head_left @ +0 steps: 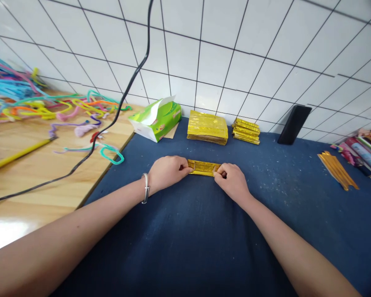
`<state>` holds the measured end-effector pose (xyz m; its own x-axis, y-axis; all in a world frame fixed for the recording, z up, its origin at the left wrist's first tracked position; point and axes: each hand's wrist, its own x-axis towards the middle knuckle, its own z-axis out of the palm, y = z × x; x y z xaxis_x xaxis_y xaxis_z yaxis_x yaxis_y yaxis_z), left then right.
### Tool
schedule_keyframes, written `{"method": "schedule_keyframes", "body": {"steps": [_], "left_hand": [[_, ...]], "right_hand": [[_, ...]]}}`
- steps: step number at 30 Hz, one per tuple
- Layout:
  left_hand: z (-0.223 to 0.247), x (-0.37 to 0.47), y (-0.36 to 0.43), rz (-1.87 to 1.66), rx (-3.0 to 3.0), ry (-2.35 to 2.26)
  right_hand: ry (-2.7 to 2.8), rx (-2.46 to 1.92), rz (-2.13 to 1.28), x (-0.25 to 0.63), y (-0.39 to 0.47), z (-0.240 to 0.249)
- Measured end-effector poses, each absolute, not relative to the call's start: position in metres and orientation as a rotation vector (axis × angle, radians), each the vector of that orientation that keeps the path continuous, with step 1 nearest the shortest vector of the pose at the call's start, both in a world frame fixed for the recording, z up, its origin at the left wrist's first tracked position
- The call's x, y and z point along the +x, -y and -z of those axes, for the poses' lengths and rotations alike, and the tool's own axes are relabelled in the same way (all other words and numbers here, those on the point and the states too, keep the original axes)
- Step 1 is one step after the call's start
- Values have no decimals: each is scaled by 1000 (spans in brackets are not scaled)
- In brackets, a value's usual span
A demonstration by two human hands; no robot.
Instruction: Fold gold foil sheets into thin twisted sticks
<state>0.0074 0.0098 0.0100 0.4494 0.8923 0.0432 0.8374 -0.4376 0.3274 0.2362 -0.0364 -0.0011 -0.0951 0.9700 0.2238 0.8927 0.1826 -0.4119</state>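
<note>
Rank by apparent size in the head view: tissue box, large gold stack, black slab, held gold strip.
1. Tissue box
2. Large gold stack
3. Black slab and held gold strip: too alike to rank, strip's ends covered.

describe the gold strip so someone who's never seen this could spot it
On the dark blue surface, find the left hand and right hand. Between them runs a narrow, shiny gold strip. Unlike the gold stack and gold pile behind it, it is pinched at both ends.

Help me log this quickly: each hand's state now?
Left hand: closed, holding folded gold paper, left end.
Right hand: closed, holding its right end.
</note>
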Motion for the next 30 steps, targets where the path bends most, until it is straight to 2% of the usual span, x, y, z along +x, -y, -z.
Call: {"method": "schedule_keyframes", "body": {"steps": [17,21,25,30], "left_hand": [[-1,3,-7,-353,2588,-1515],[-2,5,-2,-406,2852,-1182],[-5,7,-2,-379,3026,-748],[-11,10,-3,-265,3077,-662]], "right_hand": [[1956,-1751,-357,239,39,1],[2011,-1648,-300,239,43,0],[2153,-1566,-92,234,47,-1],[2361,-1502,148,228,51,-2]]}}
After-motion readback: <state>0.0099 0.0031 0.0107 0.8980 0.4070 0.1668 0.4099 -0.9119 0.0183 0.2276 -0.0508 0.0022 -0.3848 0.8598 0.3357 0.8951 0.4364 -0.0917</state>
